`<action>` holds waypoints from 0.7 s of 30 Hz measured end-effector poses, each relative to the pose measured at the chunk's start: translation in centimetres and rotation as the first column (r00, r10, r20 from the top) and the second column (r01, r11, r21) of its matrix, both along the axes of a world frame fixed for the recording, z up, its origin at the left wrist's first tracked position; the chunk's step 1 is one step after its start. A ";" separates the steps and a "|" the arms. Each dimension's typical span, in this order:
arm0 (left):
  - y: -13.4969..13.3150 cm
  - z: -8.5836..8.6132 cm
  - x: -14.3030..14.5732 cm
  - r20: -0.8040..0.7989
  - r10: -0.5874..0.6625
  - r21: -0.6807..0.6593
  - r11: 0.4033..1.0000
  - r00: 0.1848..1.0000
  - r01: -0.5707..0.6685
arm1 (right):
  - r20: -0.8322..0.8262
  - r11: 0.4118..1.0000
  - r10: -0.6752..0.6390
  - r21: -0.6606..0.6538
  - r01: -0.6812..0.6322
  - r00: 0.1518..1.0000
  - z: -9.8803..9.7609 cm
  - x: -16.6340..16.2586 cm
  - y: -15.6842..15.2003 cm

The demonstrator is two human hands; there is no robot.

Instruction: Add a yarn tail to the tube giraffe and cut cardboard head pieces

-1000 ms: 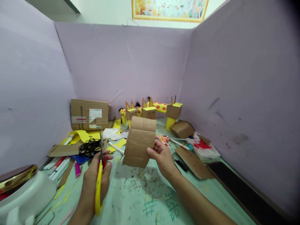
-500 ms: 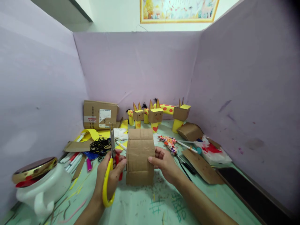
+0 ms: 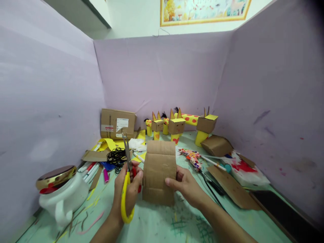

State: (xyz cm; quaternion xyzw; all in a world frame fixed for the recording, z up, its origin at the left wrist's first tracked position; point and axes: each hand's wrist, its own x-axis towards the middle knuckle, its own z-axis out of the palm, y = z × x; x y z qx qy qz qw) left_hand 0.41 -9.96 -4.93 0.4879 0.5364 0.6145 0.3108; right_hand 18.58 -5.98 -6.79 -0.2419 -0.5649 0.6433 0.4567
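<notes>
My left hand [image 3: 129,189] is closed round a pair of scissors [image 3: 127,153] with yellow and red handles, the blades pointing up and slightly parted. Its fingertips reach the left edge of a creased brown cardboard piece [image 3: 159,172]. From the other side, my right hand [image 3: 186,184] pinches that cardboard, thumb on the near face and fingers behind it. The piece stands nearly upright over the table, folded across in several places. Behind it stand yellow giraffe-like figures with cardboard box heads [image 3: 176,126] and pointed horns.
To the left are a white mug [image 3: 64,199], markers [image 3: 91,172], black cord [image 3: 117,158] and a cardboard box [image 3: 117,123]. On the right lie cardboard scraps [image 3: 233,189], a plastic packet [image 3: 249,172] and a dark flat object [image 3: 280,212]. Purple walls [image 3: 162,74] enclose three sides.
The whole view has shifted, so everything appears further right. The cardboard leans slightly differently; both hands keep their holds.
</notes>
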 end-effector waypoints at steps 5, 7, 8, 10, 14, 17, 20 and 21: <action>-0.2 0.4 0.2 -0.206 0.104 -0.061 0.991 0.973 -0.119 | -0.151 0.946 -0.320 -0.113 0.305 0.935 0.9 1.2 1.4; -0.3 0.3 0.2 -0.327 0.093 -0.070 0.990 0.941 -0.123 | -0.226 0.910 -0.414 -0.139 0.391 0.882 1.5 1.8 1.9; -0.3 0.1 0.2 -0.392 0.077 -0.072 0.991 0.917 -0.114 | -0.255 0.894 -0.448 -0.146 0.424 0.857 1.7 2.1 2.1; -0.2 -0.5 0.0 -0.507 0.022 -0.083 0.994 0.861 -0.075 | -0.297 0.869 -0.495 -0.151 0.471 0.817 2.2 2.8 2.4; 0.1 -2.3 -0.8 -0.596 -0.140 -0.043 0.989 0.790 0.143 | -0.367 0.845 -0.530 -0.151 0.514 0.764 3.0 4.2 2.9; 0.0 -2.5 -1.3 -0.565 -0.300 -0.120 0.951 0.768 0.284 | -0.417 0.836 -0.539 -0.160 0.525 0.732 3.7 4.9 2.9; -0.5 -1.4 -1.1 -0.479 -0.474 -0.276 0.881 0.739 0.385 | -0.439 0.841 -0.528 -0.149 0.520 0.727 4.2 4.9 2.6; -0.7 -0.9 -1.0 -0.460 -0.512 -0.308 0.858 0.725 0.411 | -0.437 0.845 -0.520 -0.140 0.516 0.734 4.3 4.8 2.4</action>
